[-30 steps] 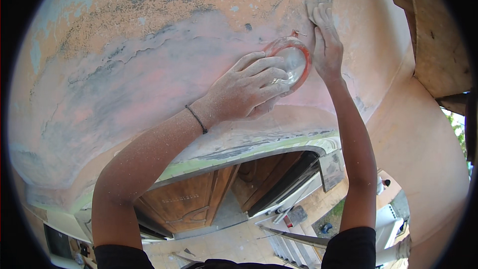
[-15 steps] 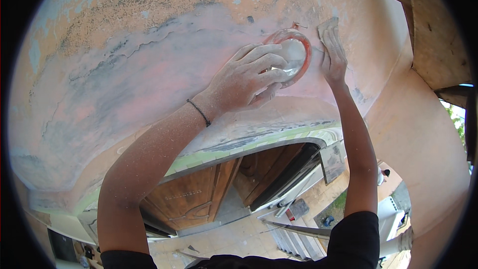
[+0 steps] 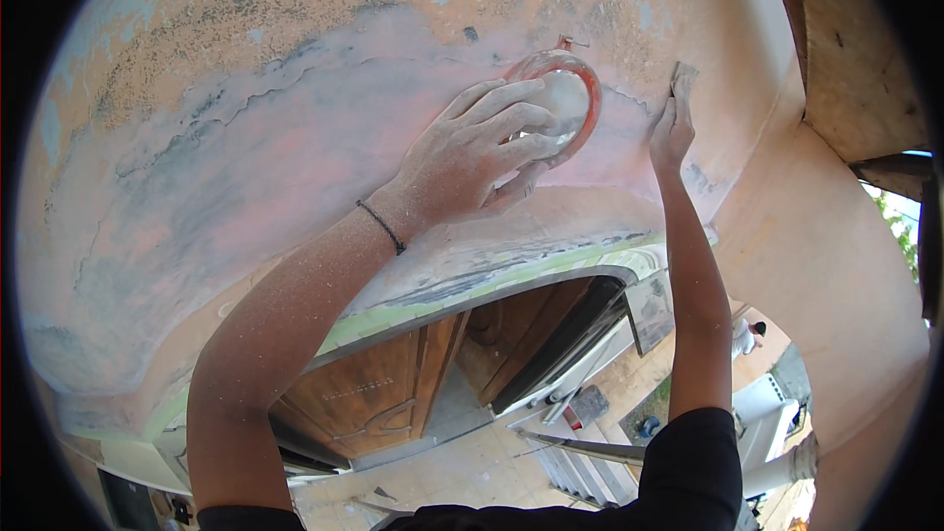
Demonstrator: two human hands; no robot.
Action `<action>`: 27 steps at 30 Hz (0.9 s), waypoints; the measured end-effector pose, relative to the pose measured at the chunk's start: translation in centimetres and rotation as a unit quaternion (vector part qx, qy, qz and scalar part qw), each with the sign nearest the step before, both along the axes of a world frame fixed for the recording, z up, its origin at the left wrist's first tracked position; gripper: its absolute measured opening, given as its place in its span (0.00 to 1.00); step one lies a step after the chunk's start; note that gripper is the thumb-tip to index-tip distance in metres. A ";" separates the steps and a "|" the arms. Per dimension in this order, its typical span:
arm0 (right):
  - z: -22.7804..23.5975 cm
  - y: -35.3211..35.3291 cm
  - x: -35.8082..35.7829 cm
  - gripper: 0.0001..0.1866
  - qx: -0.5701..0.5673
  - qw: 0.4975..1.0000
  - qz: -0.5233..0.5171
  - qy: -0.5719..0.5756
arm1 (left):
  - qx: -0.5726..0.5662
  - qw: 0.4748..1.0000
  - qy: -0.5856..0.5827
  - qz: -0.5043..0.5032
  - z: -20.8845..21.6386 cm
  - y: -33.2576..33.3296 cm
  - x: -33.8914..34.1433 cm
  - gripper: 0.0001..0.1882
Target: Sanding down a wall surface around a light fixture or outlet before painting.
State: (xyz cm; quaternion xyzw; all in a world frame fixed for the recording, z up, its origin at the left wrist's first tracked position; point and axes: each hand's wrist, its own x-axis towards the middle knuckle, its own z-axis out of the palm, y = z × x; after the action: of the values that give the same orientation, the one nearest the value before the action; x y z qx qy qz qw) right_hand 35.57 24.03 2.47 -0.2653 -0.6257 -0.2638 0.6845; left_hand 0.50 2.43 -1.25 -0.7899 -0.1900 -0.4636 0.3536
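Observation:
A round light fixture (image 3: 568, 98) with a pale glass face and a red-stained rim sits on the patchy wall (image 3: 285, 138). My left hand (image 3: 477, 143), dusted with pale powder, grips the fixture's left side, its fingers over rim and glass and the thumb lower down. To the right of it, my right hand (image 3: 673, 135) presses a small greyish sheet that looks like sandpaper (image 3: 686, 70) against the wall. The fingers are held together over the sheet and hide most of it. Pink and grey filler with a crack surrounds the fixture.
Below the wall runs a curved green-edged ledge (image 3: 423, 302) over a wooden door (image 3: 374, 393). Far beneath lie a tiled floor (image 3: 442, 467) and stairs (image 3: 580, 462). A person (image 3: 749, 335) is down at the right. Brown boards (image 3: 855, 49) hang at the upper right.
My right hand has shifted right and slightly down along the wall with the sheet, away from the fixture. My left hand keeps its hold on the fixture. The whole view has shifted slightly.

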 end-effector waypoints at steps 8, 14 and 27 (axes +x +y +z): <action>0.5 -6.6 -11.4 0.21 0.054 0.985 0.083 -0.141 | -0.020 0.999 0.012 0.035 -0.6 -0.6 -1.6 0.19; -0.3 1.6 2.5 0.22 -0.041 0.991 0.074 0.108 | -0.008 1.000 0.016 -0.005 0.1 -0.3 0.6 0.17; 0.1 2.9 3.3 0.23 -0.102 0.927 0.189 0.307 | 0.005 1.000 0.020 0.015 0.1 0.2 1.0 0.17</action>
State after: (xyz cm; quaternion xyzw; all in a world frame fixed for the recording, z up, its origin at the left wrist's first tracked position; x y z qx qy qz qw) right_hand 38.87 26.93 2.53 -0.2783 -0.4468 0.0306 0.8497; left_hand 1.51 2.63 -1.13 -0.7944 -0.1928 -0.4429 0.3682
